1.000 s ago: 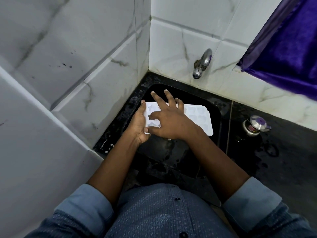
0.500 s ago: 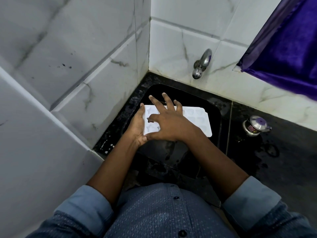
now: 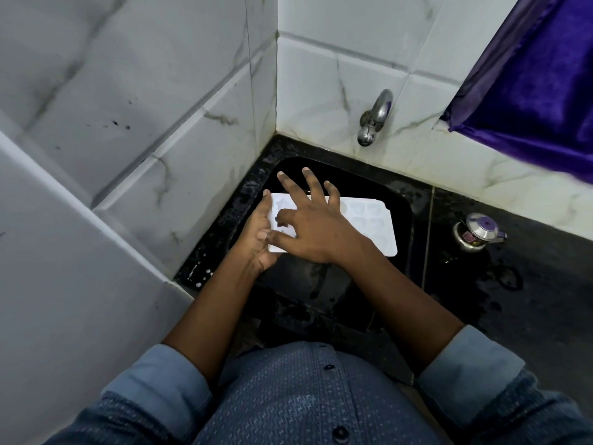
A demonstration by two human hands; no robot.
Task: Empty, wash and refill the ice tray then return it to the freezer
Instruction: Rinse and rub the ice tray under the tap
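Note:
A white ice tray [image 3: 369, 226] with shaped moulds lies flat over the black sink [image 3: 401, 200]. My left hand [image 3: 256, 239] grips the tray's left short end from the side and underneath. My right hand [image 3: 314, 226] lies on top of the tray's left half, fingers spread, with the index finger bent into one mould. The tray's middle is hidden under my right hand. A metal tap [image 3: 373, 120] sticks out of the back wall above the sink; no water runs from it.
White marble-pattern tiled walls close in on the left and behind the sink. A small steel pot with a purple lid knob [image 3: 478, 232] stands on the wet black counter [image 3: 513, 300] to the right. A purple curtain [image 3: 529, 75] hangs at the upper right.
The tray and both hands have shifted slightly to the left and toward me. My right index finger keeps rubbing in the moulds at the tray's left end.

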